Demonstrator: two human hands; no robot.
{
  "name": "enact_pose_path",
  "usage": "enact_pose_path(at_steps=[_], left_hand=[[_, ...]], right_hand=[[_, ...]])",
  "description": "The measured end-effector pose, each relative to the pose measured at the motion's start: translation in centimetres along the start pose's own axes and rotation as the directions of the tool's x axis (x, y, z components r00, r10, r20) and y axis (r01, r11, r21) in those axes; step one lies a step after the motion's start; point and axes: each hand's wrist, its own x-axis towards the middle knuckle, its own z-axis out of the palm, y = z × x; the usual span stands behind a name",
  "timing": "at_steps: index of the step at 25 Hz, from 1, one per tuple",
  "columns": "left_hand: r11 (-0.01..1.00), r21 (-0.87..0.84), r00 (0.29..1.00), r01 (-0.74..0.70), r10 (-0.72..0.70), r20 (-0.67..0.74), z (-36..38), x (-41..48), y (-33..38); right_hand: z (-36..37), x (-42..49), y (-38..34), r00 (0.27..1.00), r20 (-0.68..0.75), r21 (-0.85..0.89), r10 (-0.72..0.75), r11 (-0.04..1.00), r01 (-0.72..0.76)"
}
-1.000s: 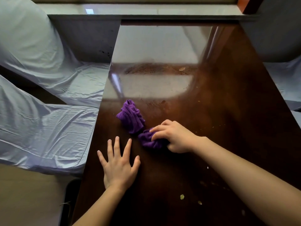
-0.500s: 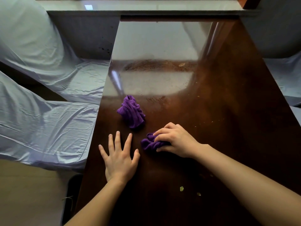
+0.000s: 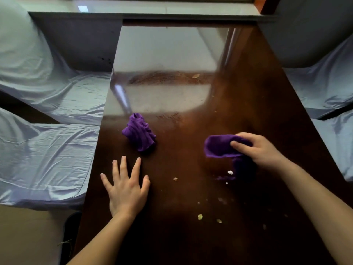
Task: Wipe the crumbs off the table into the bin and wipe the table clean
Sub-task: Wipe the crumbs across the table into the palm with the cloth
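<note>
A dark glossy wooden table (image 3: 248, 96) runs away from me. My right hand (image 3: 257, 150) grips a purple cloth (image 3: 219, 146), lifted a little above the table right of centre, with one end hanging down. A second purple cloth (image 3: 139, 133) lies crumpled on the table to the left. My left hand (image 3: 127, 188) rests flat on the table with fingers spread, holding nothing. Several pale crumbs (image 3: 200, 217) lie on the near part of the table, one (image 3: 230, 172) just under the hanging cloth, and one (image 3: 195, 75) farther away.
Chairs in pale blue covers (image 3: 47, 150) stand along the left edge and others (image 3: 328, 88) along the right. A dark object (image 3: 71, 226) shows on the floor by the near left corner; what it is I cannot tell. A window sill (image 3: 143, 8) closes the far end.
My right hand has pulled one purple cloth away from the other, moving right and lifting it off the table. The left hand has stayed flat in place.
</note>
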Motion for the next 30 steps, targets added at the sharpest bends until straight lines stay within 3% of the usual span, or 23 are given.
enact_pose_path(at_steps=[5,7,9,11,14,16,18,20,24,27,30], left_hand=[[1.000,-0.007,1.000,0.014,-0.014,0.008,0.1,0.0,-0.1],[1.000,-0.007,1.000,0.018,-0.018,0.018,0.0,-0.1,0.0],[1.000,-0.003,0.999,0.020,-0.020,0.027,-0.1,-0.1,0.1],[1.000,-0.007,0.999,0.021,-0.021,0.032,-0.2,-0.2,0.1],[0.999,-0.025,0.999,0.032,-0.031,0.031,-0.2,-0.2,0.1],[0.999,-0.032,0.999,0.034,-0.033,0.027,-0.2,-0.2,0.1],[0.999,-0.038,0.999,0.031,-0.030,0.029,-0.1,-0.2,0.0],[0.999,-0.040,0.999,0.026,-0.025,0.037,0.0,-0.2,-0.1],[0.999,-0.027,0.998,0.032,-0.030,0.048,0.1,-0.2,-0.2],[0.999,-0.021,0.998,0.047,-0.046,0.052,-0.2,-0.2,0.0],[0.999,-0.014,0.996,0.048,-0.047,0.074,-0.5,-0.4,0.2]], right_hand=[[-3.0,-6.3,6.3,0.890,-0.347,-0.075,0.296,0.937,-0.341],[-0.8,-6.8,7.2,0.869,-0.421,-0.163,0.262,0.920,-0.356],[2.1,-6.8,6.7,0.903,-0.406,-0.302,0.139,0.913,-0.275],[4.9,-6.9,5.6,0.957,-0.273,-0.331,0.095,0.925,-0.187],[6.1,-7.8,4.3,0.987,-0.103,-0.121,0.125,0.983,-0.137],[4.1,-9.5,4.1,0.974,-0.203,0.064,0.098,0.994,-0.087],[0.5,-12.1,4.9,0.907,-0.399,0.158,0.137,0.984,-0.079],[-3.3,-15.4,6.8,0.806,-0.547,0.160,0.228,0.973,-0.167],[-4.9,-19.4,11.6,0.650,-0.647,0.089,0.399,0.886,-0.455],[-0.1,-19.9,12.3,0.662,-0.707,-0.184,0.248,0.839,-0.511],[6.3,-18.5,9.9,0.761,-0.644,-0.292,0.075,0.895,-0.336]])
